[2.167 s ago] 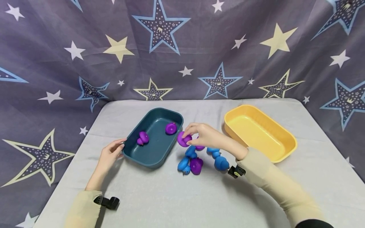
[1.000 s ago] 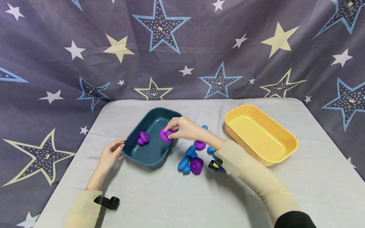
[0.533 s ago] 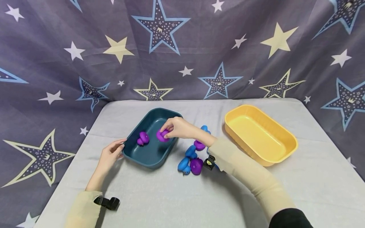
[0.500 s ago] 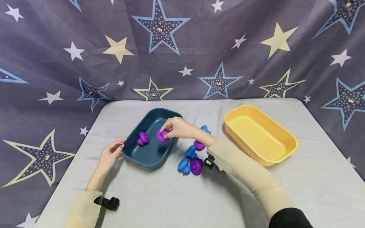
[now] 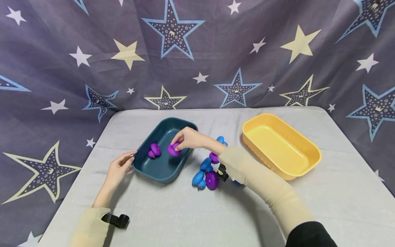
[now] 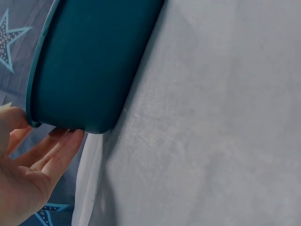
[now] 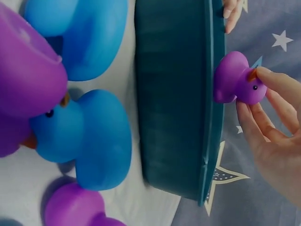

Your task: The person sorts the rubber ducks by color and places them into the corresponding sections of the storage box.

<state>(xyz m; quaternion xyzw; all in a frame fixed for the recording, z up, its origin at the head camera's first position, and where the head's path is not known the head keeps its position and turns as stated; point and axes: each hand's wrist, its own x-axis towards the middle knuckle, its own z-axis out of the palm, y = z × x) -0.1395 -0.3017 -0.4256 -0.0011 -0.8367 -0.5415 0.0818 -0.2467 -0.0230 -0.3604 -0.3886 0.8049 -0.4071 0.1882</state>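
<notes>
My right hand (image 5: 189,138) pinches a purple rubber duck (image 5: 174,149) by its head, thumb and fingertips around it. The duck is over the right half of the dark teal tub (image 5: 160,176), and in the right wrist view it shows past the tub's rim, its orange beak by the fingers. Another purple duck (image 5: 155,150) lies inside the tub toward the left. At the tub's left end, my left hand (image 5: 118,167) grips the rim; the left wrist view shows its fingers (image 6: 66,153) against the outer wall. The area behind the right hand is hidden.
Right of the tub, blue rubber ducks (image 5: 198,179) and purple ones (image 5: 212,180) lie in a loose group, partly covered by my right sleeve (image 5: 259,185). A yellow tub (image 5: 308,169) stands on the right of the cloth-covered table. A star-patterned curtain rises behind.
My right hand has carried the purple duck leftward from beside the teal tub to over it, drifting slightly further left lately. The purple duck at the tub's right end is now covered. My left hand stays put.
</notes>
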